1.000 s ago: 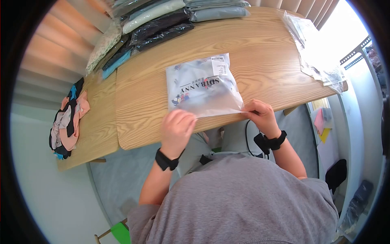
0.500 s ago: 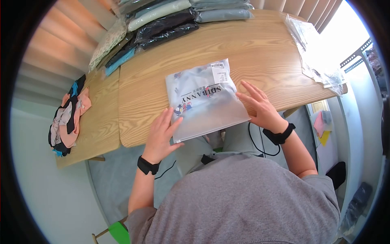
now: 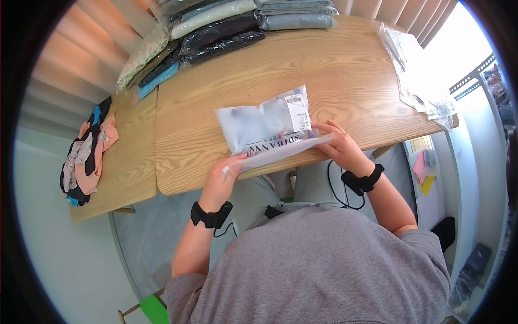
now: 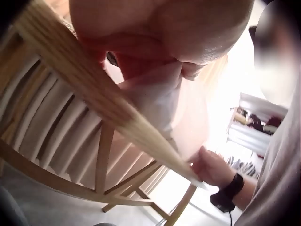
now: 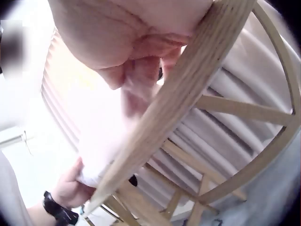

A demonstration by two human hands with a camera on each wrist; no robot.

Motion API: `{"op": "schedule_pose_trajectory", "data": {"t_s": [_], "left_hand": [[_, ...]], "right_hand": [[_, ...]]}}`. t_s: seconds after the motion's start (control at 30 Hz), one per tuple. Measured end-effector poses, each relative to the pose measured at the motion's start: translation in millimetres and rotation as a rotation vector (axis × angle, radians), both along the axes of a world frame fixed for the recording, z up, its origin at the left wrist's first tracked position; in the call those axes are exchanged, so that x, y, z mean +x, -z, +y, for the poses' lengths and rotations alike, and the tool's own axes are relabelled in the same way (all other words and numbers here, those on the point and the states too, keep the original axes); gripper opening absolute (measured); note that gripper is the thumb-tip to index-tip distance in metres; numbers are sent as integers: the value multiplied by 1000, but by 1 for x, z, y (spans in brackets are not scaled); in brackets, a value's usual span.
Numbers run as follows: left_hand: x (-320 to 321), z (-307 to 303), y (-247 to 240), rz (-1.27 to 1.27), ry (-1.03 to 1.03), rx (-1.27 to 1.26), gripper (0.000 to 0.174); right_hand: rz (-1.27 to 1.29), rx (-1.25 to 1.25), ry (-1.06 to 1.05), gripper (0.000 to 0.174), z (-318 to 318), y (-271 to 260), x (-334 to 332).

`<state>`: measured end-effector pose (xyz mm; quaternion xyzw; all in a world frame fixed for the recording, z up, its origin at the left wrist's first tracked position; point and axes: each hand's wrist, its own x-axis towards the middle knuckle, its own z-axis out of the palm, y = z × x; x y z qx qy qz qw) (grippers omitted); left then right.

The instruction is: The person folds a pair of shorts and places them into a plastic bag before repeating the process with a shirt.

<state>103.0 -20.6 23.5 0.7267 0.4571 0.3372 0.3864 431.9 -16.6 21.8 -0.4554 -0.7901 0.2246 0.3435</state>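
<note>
A frosted plastic bag with black lettering and a white barcode label lies at the table's front edge, its near side folded up and over toward the lettering. The left hand pinches the near left corner between thumb and fingers. At the near right corner the right hand grips the folded plastic, its fingers resting by the label. In the left wrist view the left hand holds the translucent plastic above the wooden edge. The right wrist view shows the right hand with its fingertips on the plastic.
Bagged garments are stacked at the back left of the table. Loose clothes lie on the left table section. Clear plastic bags lie along the right edge. A green chair stands at the lower left.
The bag's near edge, flat and overhanging half a second ago, is now folded upward. Both hands went from spread fingers beside the bag to gripping its near corners.
</note>
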Motion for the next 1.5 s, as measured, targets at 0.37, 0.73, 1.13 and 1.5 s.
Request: {"op": "schedule_pose_trajectory", "data": {"t_s": [0.37, 0.73, 1.13, 1.5], "left_hand": [[23, 29, -2, -268, -289, -246, 38], [39, 19, -44, 311, -585, 343, 45], [42, 88, -36, 898, 227, 406, 66], [45, 88, -22, 946, 237, 367, 70]], "right_hand": [[222, -74, 524, 12, -3, 2, -35], [-517, 363, 121, 40, 43, -32, -79], [-656, 274, -145, 47, 80, -24, -66], [-645, 221, -150, 51, 80, -21, -68]]}}
